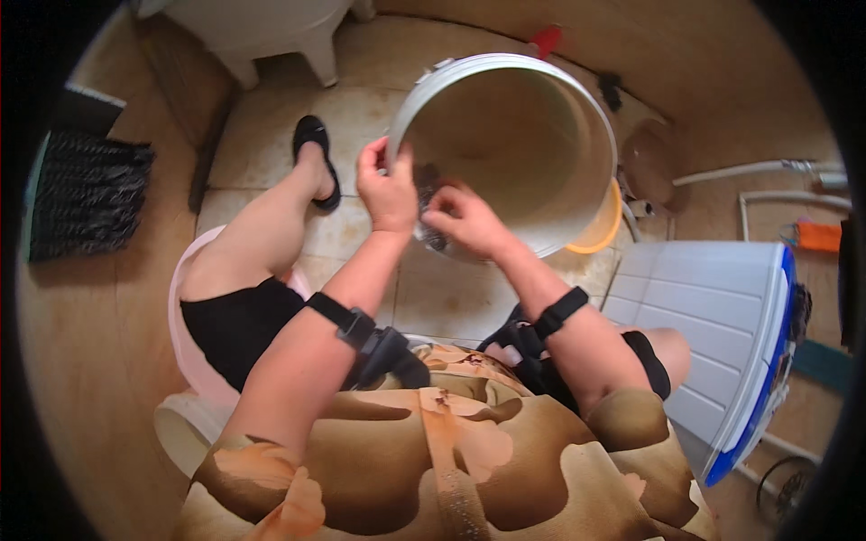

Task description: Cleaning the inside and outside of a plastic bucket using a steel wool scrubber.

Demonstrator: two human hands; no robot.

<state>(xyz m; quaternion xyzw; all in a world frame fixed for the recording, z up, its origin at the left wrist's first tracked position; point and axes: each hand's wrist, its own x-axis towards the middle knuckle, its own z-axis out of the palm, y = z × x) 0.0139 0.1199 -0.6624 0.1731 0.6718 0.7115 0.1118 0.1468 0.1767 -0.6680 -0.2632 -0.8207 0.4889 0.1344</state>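
Note:
A large white round tub [572, 226], tilted with its opening towards me, is in front of me above the tiled floor. My left hand [389, 189] grips the tub's near left rim, with the thumb inside and the fingers outside. A dark, shiny mesh-like scourer [433, 233] lies against the inner wall by the rim. My right hand [467, 220] is just right of it at the tub's lower edge, fingers curled on the scourer. The tub's inside looks brownish and dull.
A white plastic stool [284, 40] stands at the upper left. A yellow basin [599, 230] sits partly behind the tub. On the right are a white and blue appliance [697, 318] and a pale hose [737, 169]. A white bucket [186, 433] lies at lower left.

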